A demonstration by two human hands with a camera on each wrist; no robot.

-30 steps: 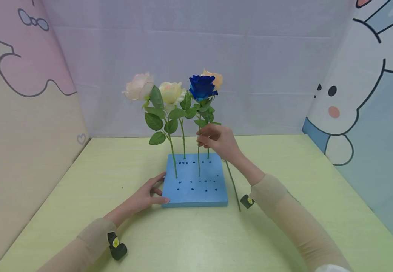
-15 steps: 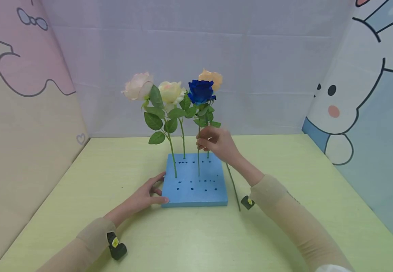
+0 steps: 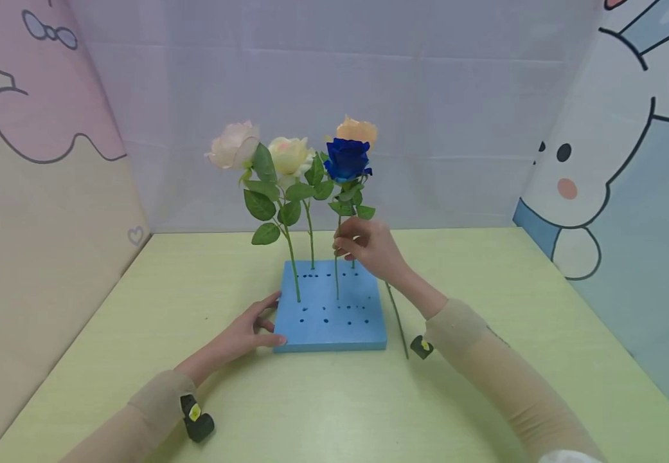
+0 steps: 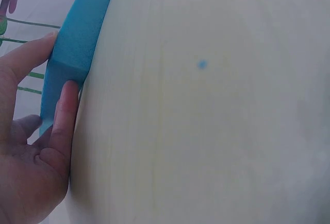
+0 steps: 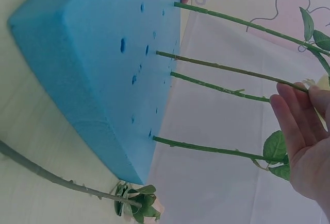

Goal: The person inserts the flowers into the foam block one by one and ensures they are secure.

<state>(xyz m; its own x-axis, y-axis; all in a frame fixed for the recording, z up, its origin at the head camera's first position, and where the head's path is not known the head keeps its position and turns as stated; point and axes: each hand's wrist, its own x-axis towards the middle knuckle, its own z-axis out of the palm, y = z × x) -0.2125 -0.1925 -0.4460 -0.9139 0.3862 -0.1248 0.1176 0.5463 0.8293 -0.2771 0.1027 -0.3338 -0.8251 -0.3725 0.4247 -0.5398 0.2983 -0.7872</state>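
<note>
My right hand (image 3: 369,247) pinches the thin stem of a blue rose (image 3: 347,161) between thumb and fingertips. The stem's lower end meets the top of a light blue foam block (image 3: 346,337) pierced with several holes. In the right wrist view, the pinched stem (image 5: 232,69) stands in the block among other stems. My left hand (image 3: 250,331) rests against the block's left side, its thumb near the front corner. Extended fingers (image 4: 66,113) touch the block's side in the left wrist view. A pale pink rose (image 3: 234,146), a cream rose (image 3: 289,156) and a peach rose (image 3: 358,131) stand in the block.
Right of the block, another stem (image 3: 398,321) lies on the pale yellow table (image 3: 322,411); its leafy flower end (image 5: 142,203) shows in the right wrist view. Walls with cartoon figures flank the table, and a whitish cloth (image 3: 455,128) hangs behind.
The blue rose's head has come down a little and then swung slightly right, showing more of the peach rose behind. My right hand has lowered slightly; my left hand stays on the block.
</note>
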